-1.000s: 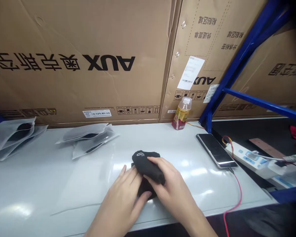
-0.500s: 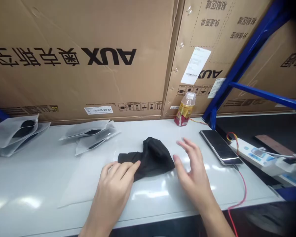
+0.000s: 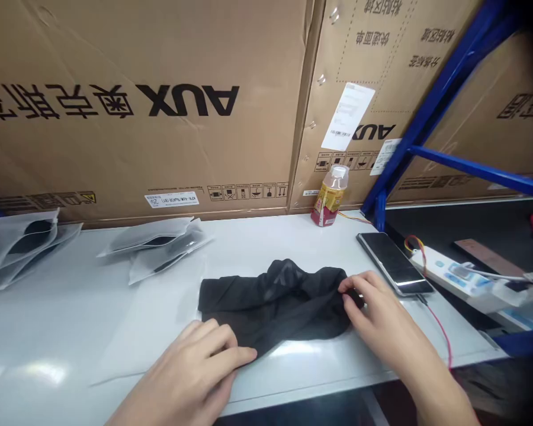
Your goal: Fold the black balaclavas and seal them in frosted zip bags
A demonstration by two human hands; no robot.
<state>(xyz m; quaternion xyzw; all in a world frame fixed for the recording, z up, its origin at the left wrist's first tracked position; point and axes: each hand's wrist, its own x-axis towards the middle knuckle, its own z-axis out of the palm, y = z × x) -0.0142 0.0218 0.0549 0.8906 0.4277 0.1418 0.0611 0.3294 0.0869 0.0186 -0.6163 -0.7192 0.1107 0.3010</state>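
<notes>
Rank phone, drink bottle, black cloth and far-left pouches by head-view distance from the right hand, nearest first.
1. Black cloth, touching the right hand
2. Phone, just beyond it
3. Drink bottle, farther back
4. Far-left pouches, opposite side

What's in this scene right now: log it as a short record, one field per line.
Left hand: fingertips at near left edge of black cloth; grip unclear
Right hand: pinching the cloth's right end
Cloth state: spread out, rumpled
Back left: translucent pouches with dark contents
Back right: capped bottle, upright
Right side: phone, cable plugged in
Behind: cardboard boxes
</notes>
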